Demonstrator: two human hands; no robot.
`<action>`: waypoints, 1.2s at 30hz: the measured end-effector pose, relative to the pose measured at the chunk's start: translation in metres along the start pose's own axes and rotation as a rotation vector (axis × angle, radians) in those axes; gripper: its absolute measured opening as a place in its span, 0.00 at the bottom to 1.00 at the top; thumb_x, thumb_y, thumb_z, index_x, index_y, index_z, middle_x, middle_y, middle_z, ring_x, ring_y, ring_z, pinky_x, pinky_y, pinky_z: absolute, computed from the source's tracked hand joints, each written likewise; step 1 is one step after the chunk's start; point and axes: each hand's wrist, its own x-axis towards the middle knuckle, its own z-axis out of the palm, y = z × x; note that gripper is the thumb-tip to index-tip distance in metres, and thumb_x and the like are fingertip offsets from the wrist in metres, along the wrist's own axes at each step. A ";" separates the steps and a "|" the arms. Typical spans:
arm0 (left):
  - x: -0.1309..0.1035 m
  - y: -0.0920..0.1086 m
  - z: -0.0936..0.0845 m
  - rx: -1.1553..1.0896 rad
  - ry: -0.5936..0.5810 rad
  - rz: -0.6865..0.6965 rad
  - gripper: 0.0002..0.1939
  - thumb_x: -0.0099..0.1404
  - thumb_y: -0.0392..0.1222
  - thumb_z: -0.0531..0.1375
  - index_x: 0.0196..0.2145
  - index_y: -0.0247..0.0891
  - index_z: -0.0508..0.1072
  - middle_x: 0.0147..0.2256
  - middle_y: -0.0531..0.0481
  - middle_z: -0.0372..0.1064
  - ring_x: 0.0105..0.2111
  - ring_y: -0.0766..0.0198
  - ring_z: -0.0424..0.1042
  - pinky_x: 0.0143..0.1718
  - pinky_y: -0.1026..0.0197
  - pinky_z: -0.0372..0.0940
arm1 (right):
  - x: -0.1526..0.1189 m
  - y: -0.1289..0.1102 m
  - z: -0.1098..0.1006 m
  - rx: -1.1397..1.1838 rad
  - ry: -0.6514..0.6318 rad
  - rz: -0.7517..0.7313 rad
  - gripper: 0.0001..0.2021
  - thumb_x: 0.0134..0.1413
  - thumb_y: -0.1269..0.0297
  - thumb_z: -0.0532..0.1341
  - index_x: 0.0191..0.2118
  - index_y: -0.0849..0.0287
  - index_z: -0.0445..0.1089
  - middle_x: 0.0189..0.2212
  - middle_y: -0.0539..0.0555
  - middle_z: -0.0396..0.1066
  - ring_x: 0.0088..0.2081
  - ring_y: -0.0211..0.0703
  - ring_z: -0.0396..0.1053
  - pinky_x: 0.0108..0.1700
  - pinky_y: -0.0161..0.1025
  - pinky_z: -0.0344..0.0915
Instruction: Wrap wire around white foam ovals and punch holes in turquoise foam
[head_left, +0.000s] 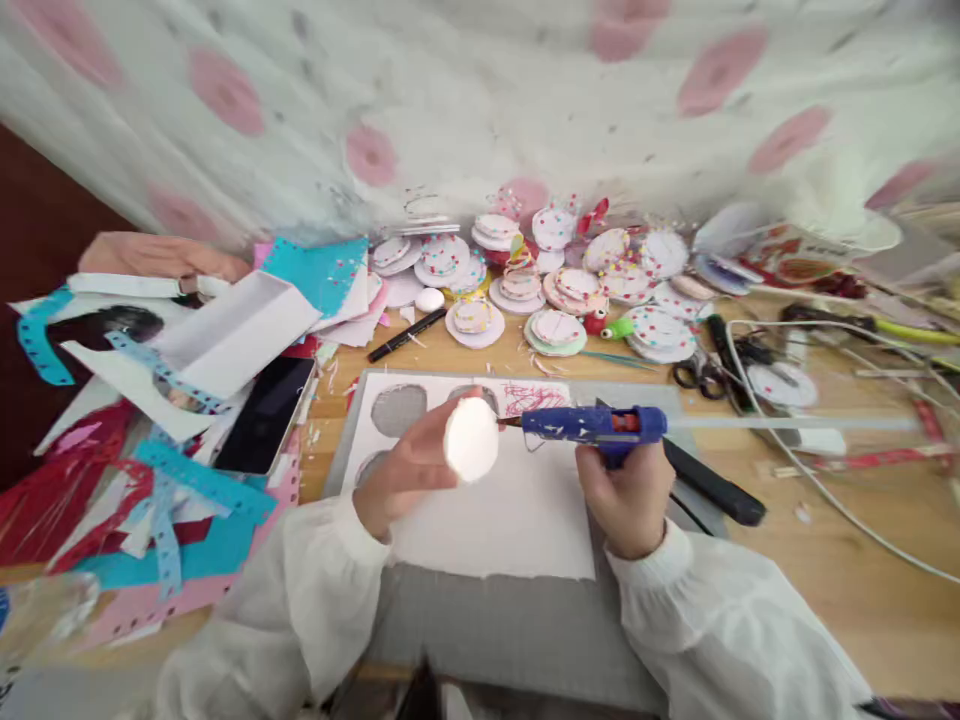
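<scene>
Between the thumb and fingers of my left hand [412,462] is a round white piece [471,440], its face turned toward me. My right hand [632,492] is wrapped round the handle of a blue glue gun [577,424], a long translucent glue stick [787,423] reaching out of its back. The gun's nozzle points left, close to the right edge of the round piece; whether they touch is unclear. Below both hands lies a white sheet [495,530] with round cut-outs and red scribbles, on a grey mat [510,620].
Behind the sheet stand several dotted paper discs [559,330] and a black marker [407,335]. Paper scraps and a phone [266,415] crowd the left. At right are scissors [699,376], a black tool [712,485] and a white cable [847,515].
</scene>
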 end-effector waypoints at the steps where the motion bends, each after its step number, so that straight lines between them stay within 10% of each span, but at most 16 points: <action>1: 0.000 0.000 0.000 0.003 0.003 0.004 0.37 0.45 0.40 0.71 0.55 0.46 0.69 0.60 0.48 0.58 0.62 0.41 0.49 0.61 0.47 0.46 | 0.000 -0.001 0.000 0.000 0.002 0.002 0.07 0.46 0.62 0.58 0.31 0.55 0.60 0.19 0.45 0.62 0.20 0.42 0.64 0.22 0.36 0.57; 36: 0.002 0.001 -0.003 -0.055 -0.031 -0.041 0.39 0.50 0.45 0.68 0.59 0.44 0.63 0.52 0.42 0.67 0.53 0.44 0.65 0.54 0.48 0.58 | 0.002 -0.010 0.000 0.046 0.071 0.025 0.10 0.41 0.61 0.62 0.30 0.55 0.62 0.18 0.42 0.62 0.17 0.36 0.63 0.22 0.34 0.63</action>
